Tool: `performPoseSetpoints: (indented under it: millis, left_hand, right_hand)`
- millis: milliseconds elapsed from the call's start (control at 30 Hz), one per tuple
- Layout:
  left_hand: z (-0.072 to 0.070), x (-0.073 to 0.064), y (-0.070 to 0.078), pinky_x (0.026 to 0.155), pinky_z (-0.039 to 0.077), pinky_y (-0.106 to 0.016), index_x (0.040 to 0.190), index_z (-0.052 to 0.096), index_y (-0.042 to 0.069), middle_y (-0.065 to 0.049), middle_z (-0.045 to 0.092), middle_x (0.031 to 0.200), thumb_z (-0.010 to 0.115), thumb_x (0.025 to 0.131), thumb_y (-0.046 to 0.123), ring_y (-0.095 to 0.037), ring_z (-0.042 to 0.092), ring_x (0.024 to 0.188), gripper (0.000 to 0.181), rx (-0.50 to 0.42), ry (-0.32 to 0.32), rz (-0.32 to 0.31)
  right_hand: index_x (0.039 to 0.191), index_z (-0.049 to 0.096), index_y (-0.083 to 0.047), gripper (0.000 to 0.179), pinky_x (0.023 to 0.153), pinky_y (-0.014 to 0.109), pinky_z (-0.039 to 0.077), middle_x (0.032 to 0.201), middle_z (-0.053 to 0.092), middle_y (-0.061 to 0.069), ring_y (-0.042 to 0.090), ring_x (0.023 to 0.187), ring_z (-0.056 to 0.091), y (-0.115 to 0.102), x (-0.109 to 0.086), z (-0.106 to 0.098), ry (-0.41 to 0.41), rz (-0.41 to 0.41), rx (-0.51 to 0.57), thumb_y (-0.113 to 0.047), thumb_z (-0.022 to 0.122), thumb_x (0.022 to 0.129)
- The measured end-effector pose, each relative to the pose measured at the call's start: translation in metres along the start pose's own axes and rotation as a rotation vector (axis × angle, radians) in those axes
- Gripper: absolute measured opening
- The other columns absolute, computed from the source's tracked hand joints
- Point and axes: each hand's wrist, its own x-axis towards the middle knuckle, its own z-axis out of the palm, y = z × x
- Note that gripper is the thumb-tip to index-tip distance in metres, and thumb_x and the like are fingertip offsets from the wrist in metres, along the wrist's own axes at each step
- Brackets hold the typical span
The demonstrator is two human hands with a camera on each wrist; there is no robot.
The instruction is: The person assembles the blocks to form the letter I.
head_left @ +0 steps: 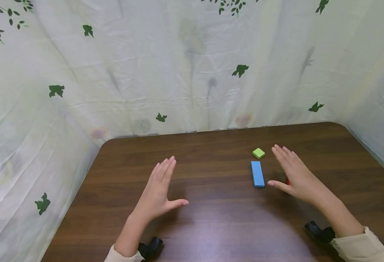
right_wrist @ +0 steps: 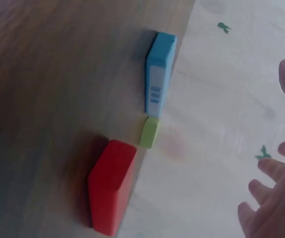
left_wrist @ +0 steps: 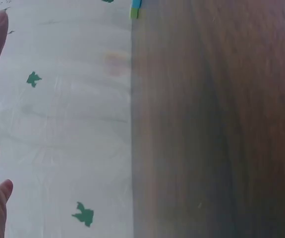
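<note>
Both hands hover over the brown table with straight fingers and thumbs held apart. My left hand [head_left: 156,194] holds nothing and has bare tabletop around it. The right hand [head_left: 298,176], also holding nothing, is just right of a long blue block [head_left: 258,174]. Behind that block lies a small lime-green block [head_left: 258,153]. A red block [right_wrist: 111,186] is mostly hidden beneath the right hand in the head view, but shows plainly in the right wrist view. There the blue block [right_wrist: 159,74] carries a pale label with print on its side.
The wooden table [head_left: 211,218] has rounded far corners. A white curtain [head_left: 179,72] with green leaf and bird shapes hangs behind it and along the sides. Black straps [head_left: 319,232] sit at both wrists, next to beige sleeves [head_left: 363,247].
</note>
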Motion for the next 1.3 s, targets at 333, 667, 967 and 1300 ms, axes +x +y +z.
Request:
performPoseSetpoints:
  millis: [333,667,967,1300]
  left_hand:
    - [0.018,0.010,0.008,0.104,0.016,-0.046,0.140,0.018,-0.004,-0.014,0.020,0.144,0.054,0.074,0.065,-0.032,0.022,0.129,0.102,-0.063,0.053,0.022]
    - [0.035,0.019,0.021,0.104,0.019,-0.040,0.142,0.014,0.000,-0.011,0.018,0.145,0.058,0.073,0.061,-0.027,0.019,0.131,0.102,-0.160,0.009,-0.025]
    - [0.055,0.030,0.035,0.104,0.021,-0.038,0.144,0.010,0.010,-0.002,0.015,0.147,0.065,0.071,0.056,-0.016,0.015,0.132,0.103,-0.249,-0.064,-0.110]
    - [0.076,0.044,0.046,0.103,0.023,-0.039,0.144,0.010,0.012,0.000,0.015,0.147,0.069,0.071,0.051,-0.015,0.015,0.132,0.102,-0.349,-0.094,-0.147]
  right_hand:
    - [0.145,0.013,-0.009,0.094,0.104,0.044,0.018,0.145,0.020,0.014,0.033,0.130,0.020,0.008,-0.010,-0.002,0.046,0.102,0.108,-0.029,0.073,0.075]
    - [0.144,0.014,-0.010,0.091,0.090,0.062,0.026,0.141,0.024,0.020,0.042,0.124,0.025,0.012,-0.022,-0.003,0.070,0.189,0.178,-0.021,0.073,0.076]
    - [0.144,0.017,-0.010,0.087,0.085,0.065,0.027,0.139,0.026,0.024,0.045,0.121,0.027,0.019,-0.033,0.002,0.078,0.245,0.208,-0.024,0.072,0.077]
    - [0.141,0.026,-0.008,0.084,0.082,0.067,0.027,0.133,0.032,0.025,0.047,0.118,0.029,0.028,-0.044,0.007,0.102,0.298,0.246,-0.025,0.074,0.075]
